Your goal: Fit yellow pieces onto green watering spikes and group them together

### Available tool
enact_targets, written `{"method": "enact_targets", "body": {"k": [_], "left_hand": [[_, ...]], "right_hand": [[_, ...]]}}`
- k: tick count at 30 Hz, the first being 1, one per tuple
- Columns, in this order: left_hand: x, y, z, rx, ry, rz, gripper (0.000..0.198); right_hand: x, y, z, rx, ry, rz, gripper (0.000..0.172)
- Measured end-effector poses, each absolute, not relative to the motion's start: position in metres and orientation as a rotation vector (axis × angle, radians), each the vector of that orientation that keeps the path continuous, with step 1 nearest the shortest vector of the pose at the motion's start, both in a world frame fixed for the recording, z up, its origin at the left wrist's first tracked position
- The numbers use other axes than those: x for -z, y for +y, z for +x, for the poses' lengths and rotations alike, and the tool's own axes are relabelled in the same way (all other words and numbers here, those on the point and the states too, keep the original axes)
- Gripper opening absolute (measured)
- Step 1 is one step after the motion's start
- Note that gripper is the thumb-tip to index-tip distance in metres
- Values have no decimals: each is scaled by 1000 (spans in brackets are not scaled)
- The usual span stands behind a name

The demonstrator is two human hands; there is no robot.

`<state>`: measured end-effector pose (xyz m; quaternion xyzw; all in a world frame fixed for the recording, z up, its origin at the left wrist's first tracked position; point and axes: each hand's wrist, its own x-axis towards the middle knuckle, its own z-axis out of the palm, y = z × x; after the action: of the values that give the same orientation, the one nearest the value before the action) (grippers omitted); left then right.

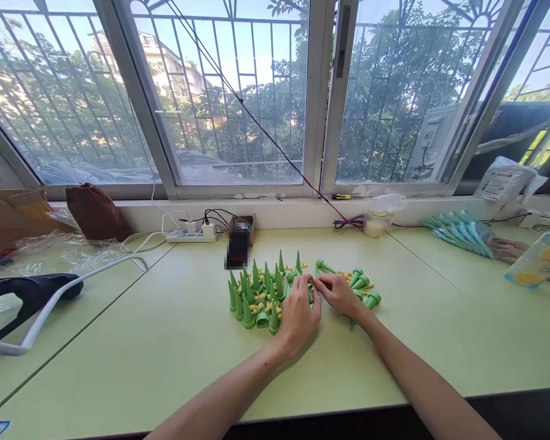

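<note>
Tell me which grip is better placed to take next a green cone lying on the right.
Probably the right grip: it is nearer those lying cones, while the left grip is beside the upright cones.

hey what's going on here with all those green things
A person is working with both bare hands at a pale yellow-green table. The left hand and right hand meet at the fingertips; whatever they may hold is mostly hidden, with only a speck of red showing. Beside the left hand, many green cones stand point up, with small yellow pieces among them. By the right hand, more green parts lie on their sides.
</note>
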<state>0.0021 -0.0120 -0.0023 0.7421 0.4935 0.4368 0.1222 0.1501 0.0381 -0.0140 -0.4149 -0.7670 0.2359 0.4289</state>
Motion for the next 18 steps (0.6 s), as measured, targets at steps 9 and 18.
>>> {"method": "enact_targets", "body": {"k": [9,18], "left_hand": [[3,-12,2,-1266,1444,2173,24],[5,-11,3,-1272,1442,2185,26]], "right_hand": [[11,37,150,-621,-1927,-1033,53],[13,37,150,-632,-1919,-1015,51]]}}
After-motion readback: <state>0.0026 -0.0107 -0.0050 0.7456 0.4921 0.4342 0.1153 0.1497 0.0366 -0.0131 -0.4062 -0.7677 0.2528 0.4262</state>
